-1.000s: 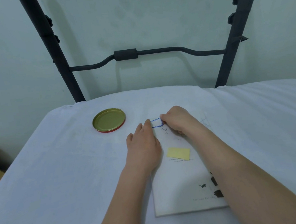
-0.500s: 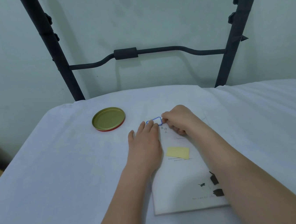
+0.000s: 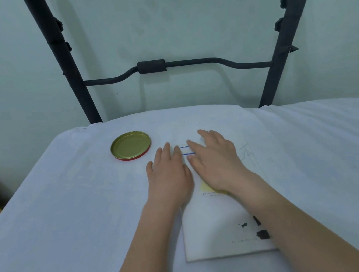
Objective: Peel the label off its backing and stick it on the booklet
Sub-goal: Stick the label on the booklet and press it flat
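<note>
A white booklet (image 3: 214, 227) lies flat on the white-covered table, with small black marks near its lower right and a yellow patch (image 3: 206, 186) partly under my right wrist. A white label with a blue border (image 3: 185, 150) lies flat at the booklet's top left corner. My left hand (image 3: 169, 174) rests palm down with fingers spread, fingertips at the label's left end. My right hand (image 3: 216, 156) lies flat with fingers extended, its fingers covering the label's right end. Neither hand holds anything.
A round gold tin lid with a red rim (image 3: 130, 145) sits left of the hands. A black metal frame (image 3: 151, 66) stands against the wall behind the table. The white cloth (image 3: 59, 203) spreads wide on both sides.
My right hand has let go of the label and opened flat over it. The label, lifted a second ago, now lies flat on the booklet's corner. My left hand slid slightly forward.
</note>
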The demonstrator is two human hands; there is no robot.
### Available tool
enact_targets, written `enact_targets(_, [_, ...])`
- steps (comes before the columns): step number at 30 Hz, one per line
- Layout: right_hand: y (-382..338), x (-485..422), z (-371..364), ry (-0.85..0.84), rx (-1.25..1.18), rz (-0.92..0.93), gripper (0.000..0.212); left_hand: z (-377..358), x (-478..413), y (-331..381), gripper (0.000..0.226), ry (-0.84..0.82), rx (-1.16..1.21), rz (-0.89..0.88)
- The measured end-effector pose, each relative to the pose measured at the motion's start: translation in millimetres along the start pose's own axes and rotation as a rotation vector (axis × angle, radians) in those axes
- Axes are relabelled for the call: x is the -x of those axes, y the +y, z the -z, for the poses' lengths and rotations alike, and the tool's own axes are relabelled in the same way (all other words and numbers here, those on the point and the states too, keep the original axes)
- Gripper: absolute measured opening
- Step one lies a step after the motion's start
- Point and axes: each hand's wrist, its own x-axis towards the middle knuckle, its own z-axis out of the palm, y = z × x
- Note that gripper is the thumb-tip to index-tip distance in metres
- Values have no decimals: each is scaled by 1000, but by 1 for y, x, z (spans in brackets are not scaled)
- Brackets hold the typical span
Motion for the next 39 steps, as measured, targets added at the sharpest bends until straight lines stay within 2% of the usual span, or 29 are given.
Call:
enact_targets(4, [-2,7,-7,-111,12,16,52,-2,0,-1,53,-38,-28,9])
enact_targets(14, [0,12,-5,-154,34,-44,56,-3,1,-2,51,-45,-123,65])
enact_targets(18, [0,11,-2,-138,34,-89,57,-2,1,-1,54,-37,-107,84])
enact_targets(24, [-5,1,-2,-140,-27,-60,52,-5,-4,1,53,-25,11,30])
enact_targets(34, [-2,0,-7,-120,6,-111,52,-7,-7,1,54,6,-58,78])
enact_targets(39, [-6,5,-2,-125,-40,-34,51,-3,-1,1,55,-29,-103,41])
